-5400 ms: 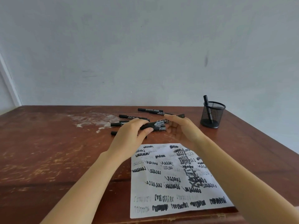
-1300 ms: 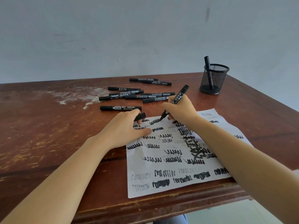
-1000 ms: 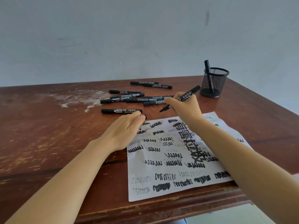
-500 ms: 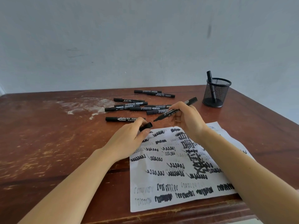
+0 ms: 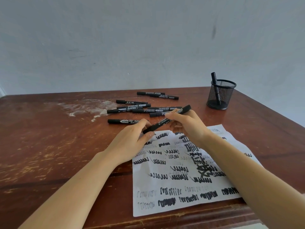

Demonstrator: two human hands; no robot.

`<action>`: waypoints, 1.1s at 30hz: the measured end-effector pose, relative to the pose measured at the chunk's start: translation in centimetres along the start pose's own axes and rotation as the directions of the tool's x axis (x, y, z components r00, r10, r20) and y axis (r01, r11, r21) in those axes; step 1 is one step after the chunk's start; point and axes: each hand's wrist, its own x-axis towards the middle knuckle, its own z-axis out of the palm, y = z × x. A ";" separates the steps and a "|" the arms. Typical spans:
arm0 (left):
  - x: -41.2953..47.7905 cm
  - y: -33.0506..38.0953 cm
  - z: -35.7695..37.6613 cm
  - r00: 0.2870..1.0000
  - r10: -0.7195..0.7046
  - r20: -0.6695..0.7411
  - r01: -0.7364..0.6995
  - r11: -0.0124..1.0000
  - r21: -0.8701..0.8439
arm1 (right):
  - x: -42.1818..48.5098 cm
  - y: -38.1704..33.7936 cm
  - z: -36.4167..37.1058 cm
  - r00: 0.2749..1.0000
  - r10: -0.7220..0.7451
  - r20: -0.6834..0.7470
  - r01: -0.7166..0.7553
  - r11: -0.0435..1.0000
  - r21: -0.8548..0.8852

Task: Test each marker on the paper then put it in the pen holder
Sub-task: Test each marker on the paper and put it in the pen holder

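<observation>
A black marker (image 5: 166,120) is held slanted just above the top edge of the paper (image 5: 181,172), its far end raised toward the pen holder (image 5: 221,96) and its near end low by the left hand (image 5: 132,141). The right hand (image 5: 188,126) grips the barrel around its middle, fingers curled over it. The left hand's thumb and fingertips pinch the marker's near end, where the cap sits; whether the cap is fully seated cannot be told.

The paper lies flat at the near right part of the table (image 5: 49,146), covered with rows of black scribbles and some large, heavy characters. Its lower edge reaches close to the table's front edge.

Behind the hands, a loose group of black markers (image 5: 142,109) lies on the wood, mostly lengthwise from left to right, some touching each other. One more marker (image 5: 123,121) lies by itself just beyond the left hand, and two others (image 5: 158,95) rest farther back near the wall.

The black mesh pen holder stands upright at the far right of the table, well apart from the hands. A single marker (image 5: 214,81) leans inside it, its top sticking out above the rim.

A pale scuffed patch (image 5: 85,106) marks the table's surface to the left of the group.
</observation>
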 end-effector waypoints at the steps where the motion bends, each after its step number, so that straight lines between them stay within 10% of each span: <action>1: 0.0 0.0 0.0 1.000 0.010 -0.026 -0.010 1.000 0.011 | 0.1 0.0 -0.1 1.000 0.004 -0.001 -0.004 1.000 0.019; 17: -0.3 0.2 -0.5 0.951 -0.018 -0.308 -0.001 0.998 -0.062 | -0.1 -0.5 -1.5 0.994 0.105 0.038 -0.111 0.947 0.301; 33: -0.1 -0.1 -0.2 0.953 0.081 -0.291 -0.083 0.997 0.003 | 0.0 -0.2 -1.2 0.994 0.083 0.072 -0.101 0.946 0.308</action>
